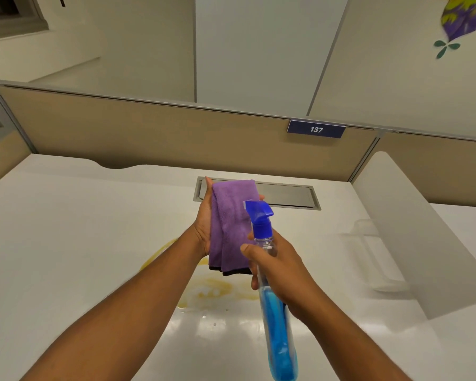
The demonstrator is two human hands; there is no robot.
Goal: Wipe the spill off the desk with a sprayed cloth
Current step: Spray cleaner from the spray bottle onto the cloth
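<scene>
My left hand [204, 224] holds a folded purple cloth [231, 224] upright above the white desk [66, 243], fingers behind it and thumb side toward me. My right hand [275, 268] grips a clear spray bottle [272, 312] of blue liquid around its neck. The bottle's blue nozzle [259, 211] sits right in front of the cloth, pointing at it. A yellow spill [217, 291] spreads on the desk below both hands, partly hidden by my left forearm.
A metal cable hatch [286, 195] is set in the desk behind the cloth. A tan partition [176, 138] with a blue "137" tag [316, 129] closes the back. A white divider panel [412, 229] stands at the right.
</scene>
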